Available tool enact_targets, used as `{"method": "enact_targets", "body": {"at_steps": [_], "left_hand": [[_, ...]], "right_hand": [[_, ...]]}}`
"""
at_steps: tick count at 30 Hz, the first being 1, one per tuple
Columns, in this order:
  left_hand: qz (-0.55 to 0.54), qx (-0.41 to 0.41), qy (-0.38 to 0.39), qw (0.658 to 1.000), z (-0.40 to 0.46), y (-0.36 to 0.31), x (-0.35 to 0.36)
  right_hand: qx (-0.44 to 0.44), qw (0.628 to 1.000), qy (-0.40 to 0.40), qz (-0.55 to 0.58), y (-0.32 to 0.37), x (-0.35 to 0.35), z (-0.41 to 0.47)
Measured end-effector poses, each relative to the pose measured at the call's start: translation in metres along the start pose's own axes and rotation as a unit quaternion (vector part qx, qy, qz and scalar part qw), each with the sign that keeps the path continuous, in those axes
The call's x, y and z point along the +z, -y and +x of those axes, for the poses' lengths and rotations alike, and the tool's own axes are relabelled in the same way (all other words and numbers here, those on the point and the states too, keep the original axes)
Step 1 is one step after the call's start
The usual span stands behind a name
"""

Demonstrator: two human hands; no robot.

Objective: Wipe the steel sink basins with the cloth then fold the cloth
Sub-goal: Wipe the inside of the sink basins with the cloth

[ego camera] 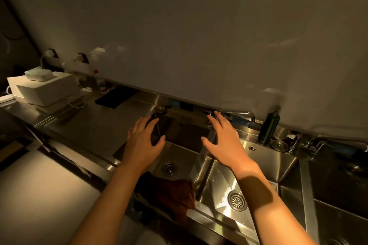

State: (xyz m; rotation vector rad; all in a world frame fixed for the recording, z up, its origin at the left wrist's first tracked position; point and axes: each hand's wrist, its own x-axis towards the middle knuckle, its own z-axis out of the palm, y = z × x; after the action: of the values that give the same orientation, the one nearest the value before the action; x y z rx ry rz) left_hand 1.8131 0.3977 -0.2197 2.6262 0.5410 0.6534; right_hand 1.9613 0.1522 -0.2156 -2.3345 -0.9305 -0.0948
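Note:
A dark brown cloth lies bunched at the near edge of the left steel basin, partly draped over the front rim. The middle basin sits to its right, wet and shining, with a round drain. My left hand hovers over the left basin with fingers spread, holding nothing. My right hand hovers above the divider between the two basins, also spread and empty. Both hands are apart from the cloth, beyond it toward the wall.
A third basin lies at the right. Taps run along the back rim, with a dark soap bottle beside them. White boxes and a black cloth sit on the steel counter at the left.

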Motion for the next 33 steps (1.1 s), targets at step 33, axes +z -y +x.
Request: {"method": "enact_targets", "body": {"at_steps": [33], "left_hand": [[-0.058,0.080,0.314,0.944,0.060,0.231,0.153]], "right_hand": [[0.305,0.951,0.041,0.000,0.017,0.257,-0.024]]}}
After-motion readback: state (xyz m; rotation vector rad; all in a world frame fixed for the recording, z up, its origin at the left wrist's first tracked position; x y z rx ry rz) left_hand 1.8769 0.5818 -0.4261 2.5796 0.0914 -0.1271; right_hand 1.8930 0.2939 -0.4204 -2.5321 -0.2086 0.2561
